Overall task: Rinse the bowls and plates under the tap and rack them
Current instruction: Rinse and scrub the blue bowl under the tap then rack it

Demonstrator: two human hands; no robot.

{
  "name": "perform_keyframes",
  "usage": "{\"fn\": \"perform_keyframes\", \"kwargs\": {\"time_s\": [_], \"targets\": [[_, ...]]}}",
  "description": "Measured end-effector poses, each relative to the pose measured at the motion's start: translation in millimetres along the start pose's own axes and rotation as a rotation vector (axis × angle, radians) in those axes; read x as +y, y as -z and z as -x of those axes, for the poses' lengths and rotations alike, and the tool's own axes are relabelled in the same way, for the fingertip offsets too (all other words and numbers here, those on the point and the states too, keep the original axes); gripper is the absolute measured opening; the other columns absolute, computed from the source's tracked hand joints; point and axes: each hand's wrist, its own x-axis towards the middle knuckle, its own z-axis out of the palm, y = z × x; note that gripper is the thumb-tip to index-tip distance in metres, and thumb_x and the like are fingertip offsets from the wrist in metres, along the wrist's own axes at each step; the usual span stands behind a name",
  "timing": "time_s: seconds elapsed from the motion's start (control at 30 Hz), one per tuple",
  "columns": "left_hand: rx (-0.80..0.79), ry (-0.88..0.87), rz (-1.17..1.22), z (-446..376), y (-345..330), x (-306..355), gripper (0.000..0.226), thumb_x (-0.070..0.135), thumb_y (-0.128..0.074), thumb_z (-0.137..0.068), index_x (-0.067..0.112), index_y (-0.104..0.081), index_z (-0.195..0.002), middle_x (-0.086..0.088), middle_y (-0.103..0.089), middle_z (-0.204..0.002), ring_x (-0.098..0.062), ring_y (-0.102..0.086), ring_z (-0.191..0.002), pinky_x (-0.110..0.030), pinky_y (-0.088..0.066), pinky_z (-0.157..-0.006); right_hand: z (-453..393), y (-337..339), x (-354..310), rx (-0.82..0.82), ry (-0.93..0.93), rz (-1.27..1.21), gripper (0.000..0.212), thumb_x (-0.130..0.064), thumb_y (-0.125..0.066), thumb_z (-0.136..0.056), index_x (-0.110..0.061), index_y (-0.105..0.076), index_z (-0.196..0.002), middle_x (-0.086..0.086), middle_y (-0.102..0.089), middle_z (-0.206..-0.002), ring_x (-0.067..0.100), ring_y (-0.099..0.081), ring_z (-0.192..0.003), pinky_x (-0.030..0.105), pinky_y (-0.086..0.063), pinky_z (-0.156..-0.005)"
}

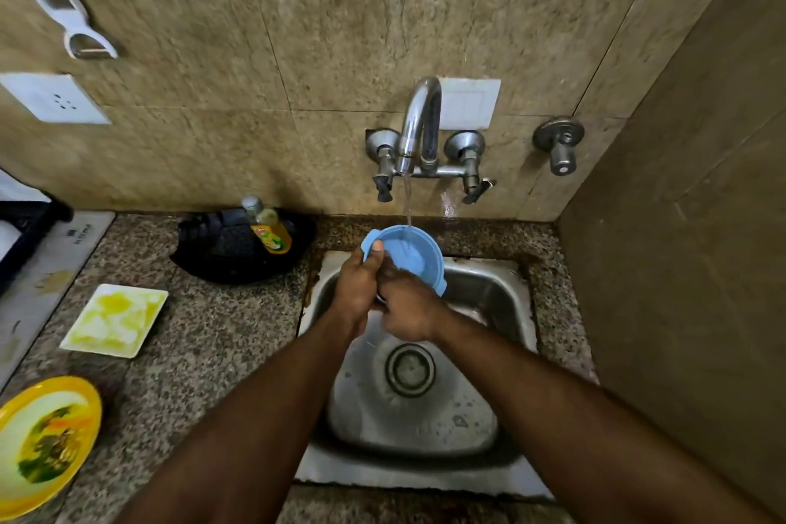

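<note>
Early in the job, by the look of it. Steel sink [502,311] below both hands, no dishes seen lying in it. No rack clearly in view; dark tray [221,255] beyond and left of the left hand possibly one, cannot tell, nothing washed visible on it. Well left of the hands, yellow bowl [42,438] with food remains and square white plate [117,319] smeared yellow, both judged unrinsed. Running tap [419,128] straight beyond the hands, stream falling into the blue bowl [419,257]. Bowl raised just past the fingers, over the far side of the sink, mouth tipped toward the wearer and upward; round, so no long axis, small rim tabs at upper left and lower right. Left hand [361,285] gripping the rim, thumb over the edge. Right hand [408,306] curled at the near rim, apparently holding or rubbing it.
</note>
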Motion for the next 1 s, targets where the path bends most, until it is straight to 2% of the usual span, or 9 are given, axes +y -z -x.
{"fn": "perform_keyframes", "kwargs": {"time_s": [0.13,0.3,0.4,0.5,0.57,0.73,0.83,0.93,1.0], "targets": [[0.04,0.01,-0.019,-3,20,-8,0.02,0.025,-0.056,-0.106,0.016,-0.069,-0.118,-0.005,-0.078,-0.105,-0.018,-0.077,-0.092,-0.029,-0.061,-0.068,18,19,26,-0.059,0.189,0.585,0.04,-0.02,-0.06,-0.087,-0.023,-0.063,-0.127,0.005,-0.072,-0.117,0.028,-0.069,-0.105,0.038,-0.053,-0.097],[0.101,-0.105,-0.251,-6,-2,11,0.037,-0.014,-0.049,-0.086,0.002,-0.071,-0.112,-0.014,-0.074,-0.101,-0.024,-0.07,-0.085,-0.016,-0.056,-0.059,19,26,38,0.025,0.076,1.081,0.039,-0.023,-0.047,-0.097,-0.009,-0.068,-0.127,0.017,-0.07,-0.125,0.036,-0.056,-0.129,0.052,-0.012,-0.126],[0.13,-0.272,-0.434,-10,-20,28,0.047,-0.003,-0.05,-0.077,0.01,-0.075,-0.115,-0.003,-0.077,-0.099,-0.018,-0.071,-0.089,-0.018,-0.057,-0.069,18,11,32,0.09,-0.144,0.915,0.047,-0.02,-0.043,-0.099,0.0,-0.055,-0.14,0.026,-0.056,-0.142,0.04,-0.045,-0.141,0.05,-0.017,-0.125],[0.237,-0.224,-0.54,-6,-29,31,0.047,0.01,-0.053,-0.071,0.013,-0.078,-0.111,-0.009,-0.079,-0.097,-0.027,-0.073,-0.092,-0.032,-0.058,-0.076,15,-10,18,0.198,-0.257,0.306,0.032,-0.009,-0.058,-0.088,-0.013,-0.072,-0.116,0.011,-0.073,-0.116,0.029,-0.067,-0.112,0.03,-0.049,-0.092],[0.295,-0.206,-0.629,-4,-26,32,0.056,0.021,-0.049,-0.065,0.014,-0.078,-0.112,-0.013,-0.078,-0.101,-0.033,-0.072,-0.096,-0.035,-0.057,-0.081,14,-23,26,0.285,-0.16,0.037,0.038,-0.005,-0.061,-0.076,-0.019,-0.075,-0.109,0.006,-0.076,-0.103,0.028,-0.071,-0.098,0.025,-0.049,-0.077],[-0.039,0.066,-0.938,-14,-7,66,0.027,0.012,-0.053,-0.086,0.005,-0.071,-0.105,-0.027,-0.069,-0.101,-0.046,-0.07,-0.091,-0.049,-0.06,-0.077,16,3,67,0.069,0.258,0.523,0.039,-0.034,-0.052,-0.091,-0.022,-0.068,-0.125,0.007,-0.07,-0.124,0.03,-0.064,-0.116,0.04,-0.05,-0.104],[-0.178,0.343,-0.873,-17,-2,87,0.018,-0.001,-0.047,-0.093,0.001,-0.061,-0.104,-0.03,-0.062,-0.107,-0.056,-0.068,-0.089,-0.066,-0.06,-0.073,7,26,76,0.088,0.331,0.685,0.031,-0.018,-0.048,-0.094,-0.019,-0.073,-0.113,0.006,-0.072,-0.116,0.027,-0.064,-0.116,0.039,-0.03,-0.117],[-0.072,0.274,-0.698,-18,-1,78,0.033,0.004,-0.063,-0.077,0.003,-0.065,-0.11,-0.025,-0.068,-0.103,-0.046,-0.071,-0.078,-0.062,-0.061,-0.063,-3,30,65,0.084,0.256,0.786,0.031,-0.016,-0.053,-0.086,-0.022,-0.076,-0.106,0.0,-0.075,-0.108,0.021,-0.067,-0.113,0.033,-0.014,-0.123],[0.132,0.114,-0.609,-10,3,56,0.042,0.015,-0.069,-0.061,0.017,-0.066,-0.104,-0.015,-0.071,-0.097,-0.037,-0.072,-0.076,-0.056,-0.063,-0.062,-4,19,65,0.115,0.224,0.715,0.031,-0.016,-0.057,-0.077,-0.02,-0.077,-0.101,0.002,-0.077,-0.097,0.023,-0.07,-0.101,0.036,-0.031,-0.121]]}}
